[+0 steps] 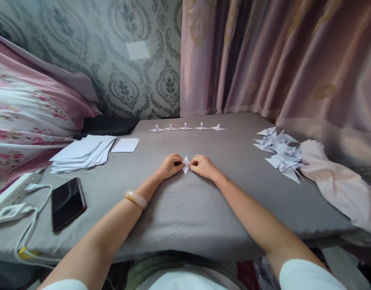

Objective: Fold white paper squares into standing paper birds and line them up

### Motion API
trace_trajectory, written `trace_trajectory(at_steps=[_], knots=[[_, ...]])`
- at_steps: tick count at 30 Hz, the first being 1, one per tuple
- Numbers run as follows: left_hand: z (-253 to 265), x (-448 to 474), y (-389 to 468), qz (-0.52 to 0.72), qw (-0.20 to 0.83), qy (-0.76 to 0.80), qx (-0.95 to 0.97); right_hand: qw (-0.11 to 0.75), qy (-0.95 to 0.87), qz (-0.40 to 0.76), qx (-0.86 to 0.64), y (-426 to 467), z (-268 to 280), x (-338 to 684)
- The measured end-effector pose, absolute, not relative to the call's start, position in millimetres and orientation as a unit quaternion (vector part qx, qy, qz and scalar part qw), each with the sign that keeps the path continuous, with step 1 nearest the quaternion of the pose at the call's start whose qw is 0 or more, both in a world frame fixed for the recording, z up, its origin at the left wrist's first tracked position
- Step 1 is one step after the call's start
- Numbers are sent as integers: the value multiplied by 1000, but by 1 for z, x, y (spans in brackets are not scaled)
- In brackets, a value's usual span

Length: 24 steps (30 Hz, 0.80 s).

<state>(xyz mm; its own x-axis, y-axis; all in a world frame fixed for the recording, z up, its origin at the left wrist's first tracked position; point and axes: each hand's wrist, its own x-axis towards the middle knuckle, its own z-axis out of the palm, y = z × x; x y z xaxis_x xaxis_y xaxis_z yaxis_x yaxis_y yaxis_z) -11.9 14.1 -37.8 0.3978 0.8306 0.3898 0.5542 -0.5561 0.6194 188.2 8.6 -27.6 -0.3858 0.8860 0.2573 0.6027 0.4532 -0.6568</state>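
the left hand (172, 165) and right hand (203, 166) pinch opposite sides of the folded paper (186, 164), between them at the middle of the desk (191, 205). for crisp creases, pinches should be even, edges aligned. no brand or writing is legible on the sheets (82, 152), phone (68, 204) or power strip (16, 192).

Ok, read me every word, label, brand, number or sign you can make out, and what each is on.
No text can be read anywhere.
Power strip: any markings too small or blurred to read.
Phone: dark screen, no legible text.
Left hand: small dark mark on its back, too small to make out.
Folded paper: no writing visible.
Sheet stack: no writing visible.
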Motion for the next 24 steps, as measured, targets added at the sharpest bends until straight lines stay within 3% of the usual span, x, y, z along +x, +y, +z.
trace_trajectory(at_steps=[13, 18, 24], knots=[[-24, -11, 3, 236, 91, 338, 907, 287, -779, 287, -477, -6, -20, 188], [-21, -12, 1, 263, 108, 350, 893, 305, -717, 363, -510, 2, -19, 190], [-8, -17, -3, 354, 22, 341, 870, 319, -596, 498, -543, 24, -1, 189]])
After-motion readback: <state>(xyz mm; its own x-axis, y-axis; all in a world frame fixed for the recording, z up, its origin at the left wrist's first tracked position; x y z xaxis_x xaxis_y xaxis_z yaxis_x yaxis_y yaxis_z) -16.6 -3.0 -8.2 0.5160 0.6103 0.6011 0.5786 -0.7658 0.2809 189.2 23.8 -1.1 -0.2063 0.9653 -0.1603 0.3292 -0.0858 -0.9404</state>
